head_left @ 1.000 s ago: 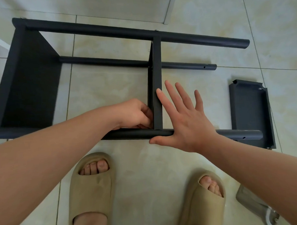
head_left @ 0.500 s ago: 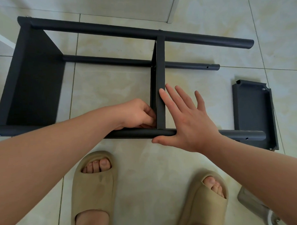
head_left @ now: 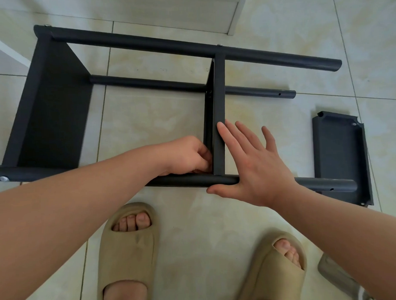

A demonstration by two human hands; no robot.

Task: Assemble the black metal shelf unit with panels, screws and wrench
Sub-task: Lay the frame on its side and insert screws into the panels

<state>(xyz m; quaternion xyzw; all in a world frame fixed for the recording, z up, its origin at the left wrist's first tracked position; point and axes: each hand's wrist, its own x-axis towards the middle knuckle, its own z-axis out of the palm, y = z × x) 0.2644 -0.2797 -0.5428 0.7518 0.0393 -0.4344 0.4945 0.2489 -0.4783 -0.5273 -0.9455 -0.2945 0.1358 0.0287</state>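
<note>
The black shelf unit lies on its side on the tiled floor. Its near tube (head_left: 189, 180) runs left to right. One panel (head_left: 50, 114) is fixed at the left end and a middle panel (head_left: 218, 126) stands across the tubes. My left hand (head_left: 186, 154) is curled at the inside corner where the middle panel meets the near tube; what its fingertips pinch is hidden. My right hand (head_left: 253, 166) lies flat, fingers straight, against the right face of the middle panel, thumb on the near tube. A loose panel (head_left: 341, 153) lies on the floor at the right.
My two feet in beige slippers (head_left: 128, 248) stand just in front of the near tube. A white furniture edge (head_left: 235, 16) is at the top. A grey object (head_left: 336, 277) lies at the lower right. A bolt head (head_left: 2, 178) shows at the near tube's left end.
The view has shifted slightly, so the frame sits a little further right and lower. Both hands stay at the middle panel's near corner; the left hand's fingers have shifted slightly.
</note>
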